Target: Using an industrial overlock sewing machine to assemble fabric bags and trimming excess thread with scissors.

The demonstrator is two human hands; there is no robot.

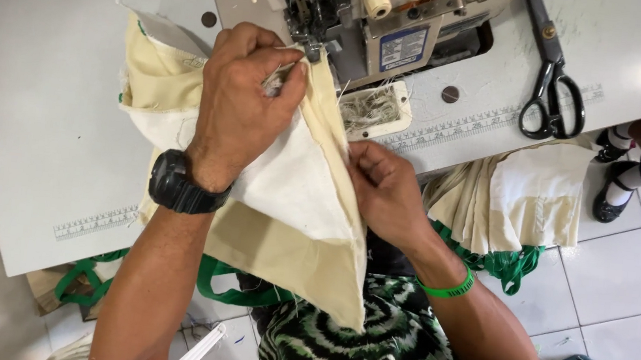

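Cloth (287, 192), cream and white, lies folded on a grey sewing table (36, 94), its long folded edge running from the sewing machine (377, 19) down toward the person's lap. The left hand (245, 105) presses on the cloth's upper end, fingers pinched closed on the fabric just beside the needle area. The right hand (383, 187) pinches the same edge lower down, nearer the body. Scissors (553, 85) lie well apart to the right, with a pile of similar cloth pieces (524, 201) below them.

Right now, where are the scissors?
In the head view, the scissors lie at the upper right on the white table, right of the sewing machine, beside the printed ruler strip.
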